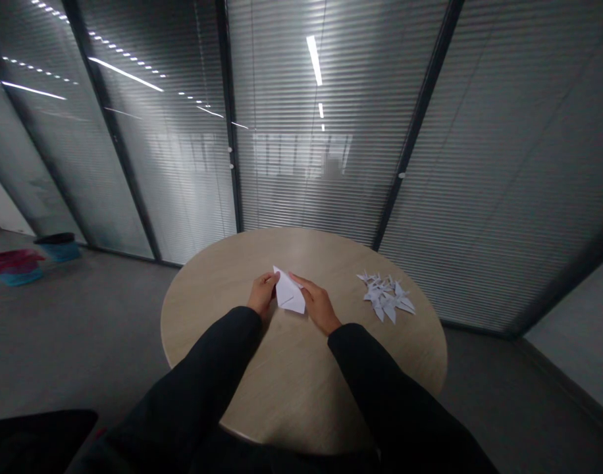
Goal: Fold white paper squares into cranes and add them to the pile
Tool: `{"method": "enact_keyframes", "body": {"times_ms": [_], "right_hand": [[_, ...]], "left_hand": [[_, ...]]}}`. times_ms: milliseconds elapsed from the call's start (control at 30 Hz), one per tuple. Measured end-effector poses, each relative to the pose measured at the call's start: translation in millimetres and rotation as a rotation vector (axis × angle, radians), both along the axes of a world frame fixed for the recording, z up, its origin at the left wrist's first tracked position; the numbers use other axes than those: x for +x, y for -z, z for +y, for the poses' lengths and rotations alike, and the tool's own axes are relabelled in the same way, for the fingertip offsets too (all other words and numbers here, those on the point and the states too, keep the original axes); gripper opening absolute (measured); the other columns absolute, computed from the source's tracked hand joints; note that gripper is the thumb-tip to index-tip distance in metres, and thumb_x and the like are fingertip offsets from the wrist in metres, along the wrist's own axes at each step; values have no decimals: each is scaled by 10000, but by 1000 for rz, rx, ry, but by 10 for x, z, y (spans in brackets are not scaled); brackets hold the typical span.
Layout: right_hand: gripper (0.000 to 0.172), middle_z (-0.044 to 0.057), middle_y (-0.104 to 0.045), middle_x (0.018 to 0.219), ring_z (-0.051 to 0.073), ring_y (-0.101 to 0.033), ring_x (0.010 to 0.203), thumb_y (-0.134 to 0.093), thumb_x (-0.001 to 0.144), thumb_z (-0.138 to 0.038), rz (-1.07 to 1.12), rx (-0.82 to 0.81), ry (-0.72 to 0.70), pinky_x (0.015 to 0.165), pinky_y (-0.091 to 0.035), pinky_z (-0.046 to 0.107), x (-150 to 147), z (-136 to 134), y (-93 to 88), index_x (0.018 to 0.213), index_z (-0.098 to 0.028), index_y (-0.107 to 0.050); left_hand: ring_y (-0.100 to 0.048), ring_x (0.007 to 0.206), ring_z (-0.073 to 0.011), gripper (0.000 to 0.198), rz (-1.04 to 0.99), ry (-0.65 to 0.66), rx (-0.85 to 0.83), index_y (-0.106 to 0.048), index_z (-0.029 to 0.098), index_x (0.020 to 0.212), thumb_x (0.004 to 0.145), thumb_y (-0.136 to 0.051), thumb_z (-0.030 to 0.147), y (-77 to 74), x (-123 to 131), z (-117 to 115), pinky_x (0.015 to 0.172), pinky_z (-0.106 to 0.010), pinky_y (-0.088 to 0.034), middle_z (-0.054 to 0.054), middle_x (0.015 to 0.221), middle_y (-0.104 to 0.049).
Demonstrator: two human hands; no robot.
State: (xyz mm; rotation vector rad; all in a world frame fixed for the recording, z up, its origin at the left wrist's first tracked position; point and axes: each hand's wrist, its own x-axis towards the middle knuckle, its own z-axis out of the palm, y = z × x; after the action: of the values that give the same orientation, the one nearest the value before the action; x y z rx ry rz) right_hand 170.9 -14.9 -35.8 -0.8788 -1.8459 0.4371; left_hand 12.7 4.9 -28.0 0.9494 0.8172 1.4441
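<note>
A folded white paper (pixel 289 294) with pointed corners lies on the round light wood table (pixel 217 316), near its middle. My left hand (pixel 262 294) grips the paper's left edge between fingers and thumb. My right hand (pixel 317 304) lies on the table with its fingertips against the paper's right side. Both sleeves are black. To the right of my right hand, apart from it, sits a loose pile of several white folded paper cranes (pixel 386 296).
Glass partitions with inner blinds (pixel 479 164) curve behind the table. On the grey floor at far left stand a dark-rimmed blue bin (pixel 59 247) and a red and blue item (pixel 15 266). A black object (pixel 35 438) sits at bottom left.
</note>
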Motion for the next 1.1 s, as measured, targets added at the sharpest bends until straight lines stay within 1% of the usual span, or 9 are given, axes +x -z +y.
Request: {"method": "enact_keyframes", "body": {"times_ms": [133, 333, 433, 600, 733, 833, 933, 1033, 1100], "right_hand": [[496, 48, -575, 1341, 184, -523, 1250, -373, 890, -94, -122, 116, -7, 1100, -393, 397, 10, 15, 26, 1332, -249, -537], [612, 27, -505, 1411, 171, -460, 1308, -363, 871, -14, -253, 168, 33, 1123, -374, 389, 9, -7, 43, 1399, -314, -435], [618, 30, -488, 1426, 175, -448, 1317, -386, 876, -13, -304, 183, 55, 1118, -380, 396, 7, -22, 34, 1410, -323, -414], [574, 43, -471, 1439, 183, -419, 1340, -428, 892, -57, -364, 192, 54, 1124, -367, 389, 2, -37, 5, 1411, -302, -422], [561, 58, -459, 1448, 187, -397, 1355, -399, 887, -53, -380, 155, 37, 1139, -338, 386, -16, -56, -24, 1404, -265, -443], [578, 56, -446, 1457, 176, -375, 1365, -374, 863, -43, -327, 132, -5, 1161, -293, 383, -38, -67, -30, 1398, -246, -455], [562, 45, -462, 1443, 177, -386, 1353, -395, 840, -73, -171, 68, -66, 1164, -269, 388, -48, -58, -27, 1364, -249, -497], [475, 65, -548, 1357, 196, -488, 1267, -424, 873, -190, 98, -111, -93, 1103, -340, 403, -40, -28, -26, 1337, -246, -511], [427, 91, -639, 1218, 211, -588, 1127, -458, 889, -311, 255, -274, -89, 1001, -427, 398, -36, -5, -26, 1299, -215, -525]], "left_hand": [[-527, 515, -102, 351, -21, 1, -5, -628, 114, 672, 598, -795, 413, 0, -7, 19, 516, -229, -398, -26, 598, -604], [-475, 476, -81, 438, -12, 12, 11, -588, 123, 620, 599, -779, 516, -14, -14, 3, 467, -217, -332, -8, 556, -563], [-462, 470, -78, 450, 2, 20, 37, -584, 123, 610, 588, -788, 524, -35, -19, -18, 459, -220, -315, -1, 539, -548], [-514, 506, -100, 439, 9, 4, 11, -625, 111, 654, 526, -832, 477, -47, -32, -16, 500, -237, -374, -24, 584, -597], [-520, 503, -105, 436, 17, -5, 14, -631, 111, 658, 507, -838, 464, -20, -46, 20, 500, -239, -382, -26, 582, -600], [-497, 484, -97, 418, 42, -37, 26, -629, 114, 649, 523, -827, 459, 4, -60, 54, 480, -232, -355, -20, 561, -582], [-447, 449, -84, 398, 91, -84, 44, -618, 123, 626, 539, -813, 459, 8, -78, 72, 450, -227, -299, -3, 523, -544], [-417, 440, -75, 374, 148, -113, 78, -618, 128, 614, 569, -796, 454, -12, -84, 57, 447, -224, -268, 5, 512, -525], [-427, 453, -79, 372, 166, -108, 95, -630, 127, 623, 575, -789, 459, -35, -76, 30, 459, -225, -278, -1, 525, -537]]}}
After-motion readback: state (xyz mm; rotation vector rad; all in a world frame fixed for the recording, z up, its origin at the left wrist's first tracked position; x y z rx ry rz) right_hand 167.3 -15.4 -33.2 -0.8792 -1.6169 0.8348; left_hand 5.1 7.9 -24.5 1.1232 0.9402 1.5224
